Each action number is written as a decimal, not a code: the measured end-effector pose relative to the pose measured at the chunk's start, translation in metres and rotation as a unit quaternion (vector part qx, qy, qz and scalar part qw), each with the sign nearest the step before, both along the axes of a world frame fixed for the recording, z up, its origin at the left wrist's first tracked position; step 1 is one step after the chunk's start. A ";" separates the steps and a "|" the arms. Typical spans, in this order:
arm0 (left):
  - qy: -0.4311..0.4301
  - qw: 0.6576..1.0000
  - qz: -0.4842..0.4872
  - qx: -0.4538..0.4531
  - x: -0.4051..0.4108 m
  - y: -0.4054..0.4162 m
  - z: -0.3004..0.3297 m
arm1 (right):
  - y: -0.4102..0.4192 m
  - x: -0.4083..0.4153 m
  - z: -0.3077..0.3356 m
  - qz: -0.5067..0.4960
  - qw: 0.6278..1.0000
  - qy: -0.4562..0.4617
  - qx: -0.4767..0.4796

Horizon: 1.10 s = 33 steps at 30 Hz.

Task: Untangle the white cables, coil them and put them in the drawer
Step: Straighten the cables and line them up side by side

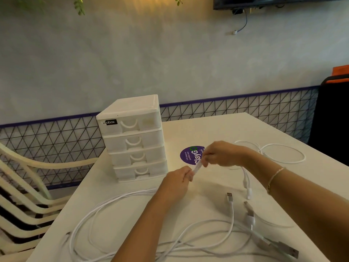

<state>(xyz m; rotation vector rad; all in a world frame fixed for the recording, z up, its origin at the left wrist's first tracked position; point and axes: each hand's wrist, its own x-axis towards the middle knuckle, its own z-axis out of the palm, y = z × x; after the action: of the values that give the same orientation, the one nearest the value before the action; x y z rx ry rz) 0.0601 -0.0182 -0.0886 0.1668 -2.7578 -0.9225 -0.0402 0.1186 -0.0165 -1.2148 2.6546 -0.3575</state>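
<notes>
Two hands meet above the worktop (217,129): left hand (176,181) and right hand (220,154) each pinch one short stretch of white cable (198,166) taut between them, probably to trace it out of the tangle. Remaining white cables (151,248) sprawl in loose crossed loops along the near edge, plugs fanned to the right; another loop (283,154) lies apart, far right. Drawer unit (134,138) stands just left, all four drawers closed, so stowing appears some way off.

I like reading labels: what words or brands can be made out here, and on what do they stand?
"abox": black label on the white drawer unit; a small part before it is unreadable.
"ClayGo": purple round sticker on the table.
Small line on that sticker: too blurred to read.
</notes>
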 end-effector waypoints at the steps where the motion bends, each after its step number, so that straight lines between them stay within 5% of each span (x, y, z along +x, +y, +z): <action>1: -0.010 1.000 -0.022 -0.016 0.000 0.004 0.001 | -0.001 -0.002 0.001 -0.010 0.999 0.005 -0.031; 4: -0.027 0.999 -0.039 -0.004 0.002 0.006 -0.002 | -0.002 -0.002 -0.004 -0.003 0.999 0.009 -0.052; 10: -0.018 1.000 -0.003 0.015 0.004 -0.008 -0.004 | 0.012 0.000 -0.011 0.021 0.996 0.026 0.078; 20: -0.128 0.989 0.056 -0.052 0.046 -0.066 -0.001 | 0.020 0.002 -0.006 -0.017 0.998 0.020 0.054; 33: -0.121 0.972 0.108 -0.169 0.048 -0.073 0.015 | 0.014 0.011 0.004 -0.018 0.998 0.053 0.037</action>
<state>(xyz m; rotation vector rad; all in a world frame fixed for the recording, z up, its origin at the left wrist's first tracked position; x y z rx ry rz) 0.1076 -0.0912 -0.0733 0.5383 -2.9868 -0.3905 -0.0296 0.1321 -0.0126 -1.1957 2.7554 -0.2031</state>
